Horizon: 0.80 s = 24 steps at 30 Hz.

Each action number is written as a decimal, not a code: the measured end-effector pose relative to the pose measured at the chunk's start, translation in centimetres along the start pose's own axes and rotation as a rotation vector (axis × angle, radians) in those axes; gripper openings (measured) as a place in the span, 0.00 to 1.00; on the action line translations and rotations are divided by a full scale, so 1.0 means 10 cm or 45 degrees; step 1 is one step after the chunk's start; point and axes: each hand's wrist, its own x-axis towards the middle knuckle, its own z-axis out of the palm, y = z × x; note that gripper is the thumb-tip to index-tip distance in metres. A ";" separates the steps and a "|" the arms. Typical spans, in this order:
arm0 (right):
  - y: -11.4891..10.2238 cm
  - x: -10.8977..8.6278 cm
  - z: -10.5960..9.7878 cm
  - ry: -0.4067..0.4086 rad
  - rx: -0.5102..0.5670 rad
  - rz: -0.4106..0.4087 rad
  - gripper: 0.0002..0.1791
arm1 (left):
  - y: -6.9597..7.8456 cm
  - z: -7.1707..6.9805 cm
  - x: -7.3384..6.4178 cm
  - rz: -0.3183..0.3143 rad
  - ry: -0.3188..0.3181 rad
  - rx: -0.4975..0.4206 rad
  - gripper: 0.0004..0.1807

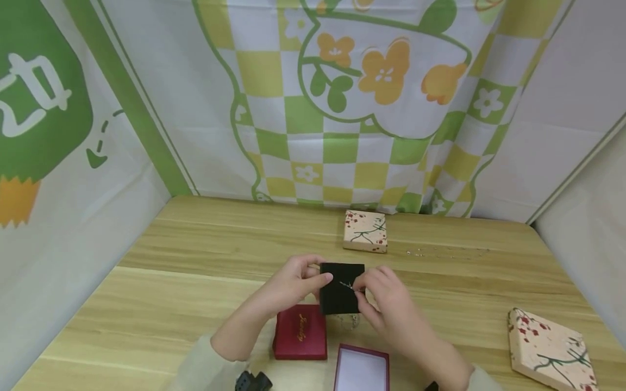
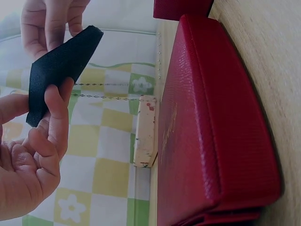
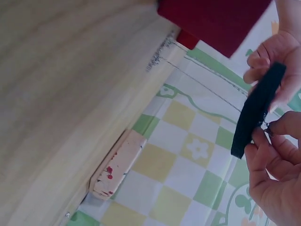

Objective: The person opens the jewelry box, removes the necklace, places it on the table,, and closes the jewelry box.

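a black pad [image 1: 337, 302] is sitting just below the middle of the head frame, held up above the table [image 1: 195, 315]. a thin silvery chain [image 1: 345, 285] is crossing its face, and in the left wrist frame two strands are hanging from the pad. the left hand [image 1: 299, 281] is grasping the pad by its left edge, the thumb lying over the front. the right hand [image 1: 386, 297] is at the pad's right edge, its grip pinching a small bit of the chain between thumb and fingers. below the pad, toward the bottom center, a red box [image 1: 300, 347] with gold lettering is lying on the left, and a red tray [image 1: 364, 350] with a white inside is lying to its right, partly cut off by the frame. a floral box [image 1: 365, 232] is resting above the pad, near the patterned curtain [image 1: 339, 149]; a second floral box [image 1: 550, 350] is lying at the lower right. fine jewelry [image 1: 447, 252] is stretching across the table right of center, too small to make out.
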 end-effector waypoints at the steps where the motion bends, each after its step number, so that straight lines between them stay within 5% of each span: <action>1: 0.00 0.01 -0.01 0.020 0.019 0.000 0.11 | 0.00 0.00 0.00 0.001 0.005 0.015 0.22; 5: 0.00 0.05 -0.04 0.082 0.077 -0.026 0.15 | 0.00 0.02 -0.01 0.004 0.011 0.060 0.24; 17: -0.02 0.13 -0.13 0.016 0.144 0.040 0.12 | 0.00 0.04 -0.02 0.032 -0.013 0.053 0.24; 24: -0.04 0.17 -0.16 0.066 0.153 -0.006 0.13 | 0.00 0.04 -0.02 0.026 -0.017 0.040 0.21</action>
